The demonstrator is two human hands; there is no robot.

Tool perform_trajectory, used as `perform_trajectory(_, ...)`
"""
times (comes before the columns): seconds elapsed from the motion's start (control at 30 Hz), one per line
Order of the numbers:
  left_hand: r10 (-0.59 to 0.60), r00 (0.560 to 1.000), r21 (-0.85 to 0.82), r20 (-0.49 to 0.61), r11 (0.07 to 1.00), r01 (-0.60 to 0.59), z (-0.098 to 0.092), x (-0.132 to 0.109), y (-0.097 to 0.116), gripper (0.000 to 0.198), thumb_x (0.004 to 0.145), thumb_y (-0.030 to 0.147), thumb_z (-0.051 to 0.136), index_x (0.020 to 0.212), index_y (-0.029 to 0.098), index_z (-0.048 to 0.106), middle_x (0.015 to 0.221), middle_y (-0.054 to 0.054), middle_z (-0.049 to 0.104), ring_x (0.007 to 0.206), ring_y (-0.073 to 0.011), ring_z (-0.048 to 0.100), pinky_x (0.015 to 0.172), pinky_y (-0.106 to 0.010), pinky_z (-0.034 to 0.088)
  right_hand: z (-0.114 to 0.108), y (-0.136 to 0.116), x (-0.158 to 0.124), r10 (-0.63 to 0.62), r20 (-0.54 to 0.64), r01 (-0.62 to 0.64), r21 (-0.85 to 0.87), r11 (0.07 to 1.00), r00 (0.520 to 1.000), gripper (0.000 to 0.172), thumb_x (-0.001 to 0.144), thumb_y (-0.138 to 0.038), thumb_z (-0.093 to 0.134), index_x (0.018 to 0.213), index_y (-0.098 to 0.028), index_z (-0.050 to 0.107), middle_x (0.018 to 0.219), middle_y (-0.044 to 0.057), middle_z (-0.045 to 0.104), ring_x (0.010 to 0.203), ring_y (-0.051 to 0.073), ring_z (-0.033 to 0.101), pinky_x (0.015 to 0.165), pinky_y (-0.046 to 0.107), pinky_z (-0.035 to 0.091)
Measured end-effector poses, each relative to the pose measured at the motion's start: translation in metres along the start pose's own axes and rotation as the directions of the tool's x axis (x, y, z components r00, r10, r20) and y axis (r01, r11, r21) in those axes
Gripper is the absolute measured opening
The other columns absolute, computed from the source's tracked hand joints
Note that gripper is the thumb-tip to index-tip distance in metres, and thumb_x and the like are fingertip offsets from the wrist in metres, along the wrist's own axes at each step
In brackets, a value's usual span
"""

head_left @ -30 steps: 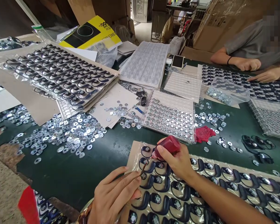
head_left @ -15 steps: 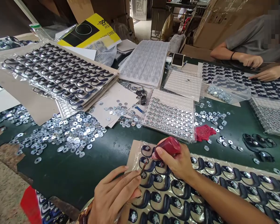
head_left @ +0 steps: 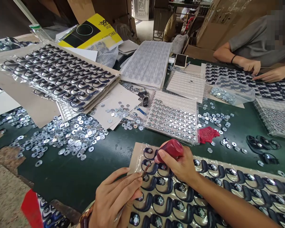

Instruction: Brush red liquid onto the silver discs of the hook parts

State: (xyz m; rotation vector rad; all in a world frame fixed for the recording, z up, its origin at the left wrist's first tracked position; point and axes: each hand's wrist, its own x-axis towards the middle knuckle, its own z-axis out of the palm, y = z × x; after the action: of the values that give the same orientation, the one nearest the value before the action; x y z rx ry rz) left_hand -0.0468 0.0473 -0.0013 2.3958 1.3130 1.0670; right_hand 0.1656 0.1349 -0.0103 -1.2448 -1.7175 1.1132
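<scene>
My left hand [head_left: 117, 194] is closed around thin tweezers [head_left: 145, 170], whose tip points at a dark looped piece with a shiny round centre near the sheet's upper left corner. In my right hand [head_left: 185, 166] is a small dark-red squeeze bottle [head_left: 173, 149], tilted so its nozzle points down and left, close to the tweezers' tip. Whether the nozzle touches the piece is hard to see. Beneath both hands lies a plastic-covered cardboard sheet [head_left: 137, 152] bearing rows of these dark looped pieces.
Loose metal washers [head_left: 72, 136] lie heaped on the green table [head_left: 104, 169]. A stack of filled sheets [head_left: 59, 76] stands back left. Ahead sits a card of shiny discs [head_left: 172, 117], beside a red cloth [head_left: 207, 134]. Another person's hands [head_left: 273, 74] work over a sheet, near a clear box [head_left: 235, 90].
My hands, the tweezers and the bottle stay almost in place, with only a slight shift. Across the table, the other person's one hand has moved down toward their other hand.
</scene>
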Motion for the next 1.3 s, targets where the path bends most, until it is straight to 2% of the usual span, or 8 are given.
perform_trajectory(0.27, -0.012, 0.999, -0.019, -0.033, 1.000, 0.011, -0.005, 0.013, 0.000, 0.023, 0.090, 0.010, 0.044, 0.103, 0.015, 0.062, 0.092, -0.006, 0.072, 0.084, -0.0160, 0.069, 0.084, -0.033, 0.055, 0.000, -0.003, 0.000, -0.029, 0.015, 0.029, 0.017, 0.999, 0.999, 0.019, 0.084, -0.033, 0.058, 0.073, -0.018, 0.064, 0.064, 0.001, 0.071, 0.059, 0.015, 0.065, 0.060, 0.026, 0.051)
perform_trajectory(0.6, -0.040, 0.999, -0.071, -0.017, 0.997, 0.039, -0.006, 0.014, -0.003, 0.021, 0.084, 0.003, 0.046, 0.095, 0.010, 0.063, 0.090, -0.009, 0.071, 0.085, -0.0159, 0.068, 0.087, -0.031, 0.053, 0.000, 0.003, -0.003, -0.035, 0.007, 0.034, 0.052, 0.998, 0.999, 0.010, 0.082, -0.028, 0.061, 0.079, -0.019, 0.063, 0.063, 0.000, 0.070, 0.057, 0.014, 0.064, 0.058, 0.025, 0.051)
perform_trajectory(0.87, -0.077, 0.997, -0.081, 0.012, 0.994, 0.078, -0.009, 0.020, -0.010, 0.022, 0.086, 0.004, 0.047, 0.100, 0.013, 0.061, 0.093, -0.006, 0.071, 0.083, -0.0145, 0.068, 0.088, -0.032, 0.053, 0.001, 0.001, -0.003, -0.014, 0.051, 0.011, 0.071, 0.997, 0.999, 0.011, 0.082, -0.031, 0.060, 0.080, -0.020, 0.063, 0.065, 0.000, 0.070, 0.059, 0.016, 0.065, 0.060, 0.027, 0.052)
perform_trajectory(1.03, -0.110, 0.994, -0.153, 0.027, 0.982, 0.113, -0.012, 0.031, -0.019, 0.024, 0.089, 0.008, 0.045, 0.102, 0.019, 0.061, 0.094, -0.002, 0.071, 0.083, -0.0145, 0.067, 0.087, -0.035, 0.054, 0.002, 0.002, -0.005, -0.008, 0.079, 0.002, 0.074, 0.997, 0.997, 0.016, 0.079, -0.034, 0.063, 0.087, -0.020, 0.061, 0.070, 0.001, 0.071, 0.062, 0.017, 0.067, 0.062, 0.029, 0.054)
perform_trajectory(1.17, -0.191, 0.978, -0.212, 0.082, 0.956, 0.205, -0.014, 0.038, -0.024, 0.020, 0.091, 0.013, 0.045, 0.096, 0.019, 0.064, 0.089, -0.002, 0.070, 0.081, -0.0145, 0.067, 0.082, -0.032, 0.055, 0.000, 0.005, -0.008, -0.058, 0.089, 0.056, 0.018, 0.998, 0.994, 0.021, 0.076, -0.033, 0.067, 0.092, -0.022, 0.060, 0.073, 0.000, 0.071, 0.062, 0.017, 0.067, 0.063, 0.027, 0.054)
perform_trajectory(1.3, -0.244, 0.966, -0.223, 0.087, 0.940, 0.257, -0.014, 0.040, -0.026, 0.022, 0.092, 0.015, 0.045, 0.086, 0.019, 0.066, 0.081, -0.001, 0.069, 0.080, -0.0149, 0.067, 0.077, -0.028, 0.056, 0.000, 0.004, -0.009, -0.147, 0.094, 0.152, -0.042, 0.988, 0.985, 0.022, 0.073, -0.032, 0.071, 0.091, -0.023, 0.060, 0.078, -0.001, 0.071, 0.062, 0.015, 0.066, 0.061, 0.024, 0.051)
